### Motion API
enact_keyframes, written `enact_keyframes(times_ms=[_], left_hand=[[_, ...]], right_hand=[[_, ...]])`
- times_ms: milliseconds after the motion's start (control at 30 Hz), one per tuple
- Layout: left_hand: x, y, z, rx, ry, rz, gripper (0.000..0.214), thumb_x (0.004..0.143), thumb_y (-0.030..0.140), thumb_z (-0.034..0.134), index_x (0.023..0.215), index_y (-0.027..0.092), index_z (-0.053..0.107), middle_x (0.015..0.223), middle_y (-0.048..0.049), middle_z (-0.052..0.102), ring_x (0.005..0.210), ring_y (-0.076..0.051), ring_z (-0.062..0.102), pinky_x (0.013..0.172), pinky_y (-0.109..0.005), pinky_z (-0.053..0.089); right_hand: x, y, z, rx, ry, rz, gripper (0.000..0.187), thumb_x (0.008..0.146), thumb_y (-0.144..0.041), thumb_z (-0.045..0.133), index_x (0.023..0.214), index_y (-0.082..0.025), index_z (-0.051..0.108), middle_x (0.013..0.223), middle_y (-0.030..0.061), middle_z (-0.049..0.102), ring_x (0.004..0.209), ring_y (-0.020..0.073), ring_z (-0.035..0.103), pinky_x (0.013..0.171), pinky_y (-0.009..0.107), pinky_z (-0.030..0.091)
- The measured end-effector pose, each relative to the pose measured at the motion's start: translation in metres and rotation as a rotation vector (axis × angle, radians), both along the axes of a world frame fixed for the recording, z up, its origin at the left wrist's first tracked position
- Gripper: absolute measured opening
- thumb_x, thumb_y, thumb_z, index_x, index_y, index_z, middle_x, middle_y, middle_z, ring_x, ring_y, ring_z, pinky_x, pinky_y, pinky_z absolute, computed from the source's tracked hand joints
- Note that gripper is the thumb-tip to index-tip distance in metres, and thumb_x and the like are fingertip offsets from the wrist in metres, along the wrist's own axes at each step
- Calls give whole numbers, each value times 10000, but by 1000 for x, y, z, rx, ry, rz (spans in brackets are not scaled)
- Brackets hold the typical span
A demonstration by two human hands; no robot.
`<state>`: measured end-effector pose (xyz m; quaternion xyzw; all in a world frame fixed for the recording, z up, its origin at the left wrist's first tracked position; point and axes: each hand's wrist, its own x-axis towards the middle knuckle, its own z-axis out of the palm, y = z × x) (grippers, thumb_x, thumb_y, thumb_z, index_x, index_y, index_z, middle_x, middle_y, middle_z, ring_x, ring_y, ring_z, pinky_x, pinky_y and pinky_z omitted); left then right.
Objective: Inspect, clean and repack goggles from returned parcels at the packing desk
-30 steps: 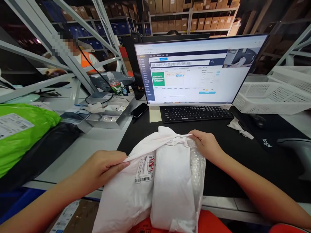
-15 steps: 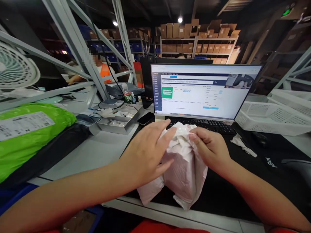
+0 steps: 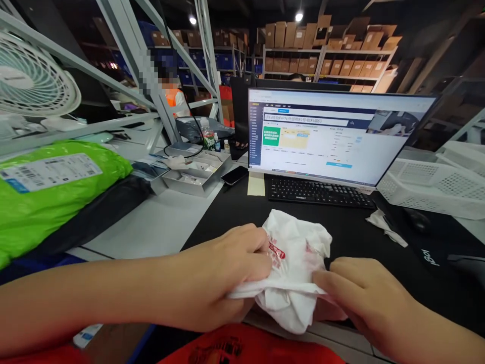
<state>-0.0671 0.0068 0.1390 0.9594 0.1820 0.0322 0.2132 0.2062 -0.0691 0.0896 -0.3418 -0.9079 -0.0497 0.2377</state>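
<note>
A crumpled white plastic bag (image 3: pixel 293 247) with red print lies low over the black desk mat, close to the desk's front edge. My left hand (image 3: pixel 237 270) has its fingers closed on the bag's left side. On the opposite side my right hand (image 3: pixel 369 290) pinches the bag, and a folded edge runs taut between both hands. Part of the bag hangs below that fold. Whatever the bag holds is hidden.
Behind the bag stand a keyboard (image 3: pixel 318 192) and a lit monitor (image 3: pixel 322 146). A phone (image 3: pixel 235 175) and a grey open box (image 3: pixel 197 177) are further left, near a bright green parcel (image 3: pixel 56 197). White baskets (image 3: pixel 432 184) and a mouse (image 3: pixel 417 220) are at right.
Both hands have come down and closer to me with the bag, which has tipped from upright. My left hand, spread before, has closed on it. Red print now shows.
</note>
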Motion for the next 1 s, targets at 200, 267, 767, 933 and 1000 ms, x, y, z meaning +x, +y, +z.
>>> enact_keyframes(times_ms=[200, 267, 767, 933, 1000], left_hand=[[-4, -8, -5, -86, -10, -96, 309, 625, -76, 607, 707, 192, 476, 978, -24, 516, 917, -172, 527, 849, -269, 460], [-3, -7, -4, -126, -14, -123, 334, 619, -81, 604, 682, 192, 421, 966, -26, 510, 920, -173, 528, 852, -271, 464], [-16, 29, -44, -199, -551, 353, 180, 859, 317, 693, 883, 237, 533, 1247, -42, 585, 1128, -218, 615, 863, -277, 539], [-3, 27, -50, -211, -520, 493, 356, 905, 434, 611, 1207, 254, 556, 1136, -52, 685, 946, -232, 689, 750, -298, 584], [3, 23, -47, -224, -449, 409, 242, 958, 404, 499, 1047, 219, 626, 1033, -42, 709, 947, -233, 689, 816, -318, 576]], right_hand=[[3, -16, 12, -219, -49, 74, 245, 1034, -191, 383, 1067, -204, 625, 715, 18, 648, 615, 151, 601, 609, 258, 457], [6, -18, 12, -253, -34, 84, 225, 1017, -225, 432, 1085, -219, 647, 725, 31, 671, 617, 159, 626, 609, 250, 482], [42, 27, -17, -227, 350, -291, 359, 1063, -366, 377, 816, -205, 581, 666, -6, 603, 555, 115, 537, 530, 221, 395], [41, 25, -24, -187, 428, -374, 328, 1061, -338, 385, 857, -192, 596, 688, -18, 580, 586, 112, 526, 556, 226, 375], [36, 18, -21, -122, 362, -443, 304, 1051, -298, 390, 850, -192, 592, 695, -9, 589, 596, 123, 531, 575, 243, 377]])
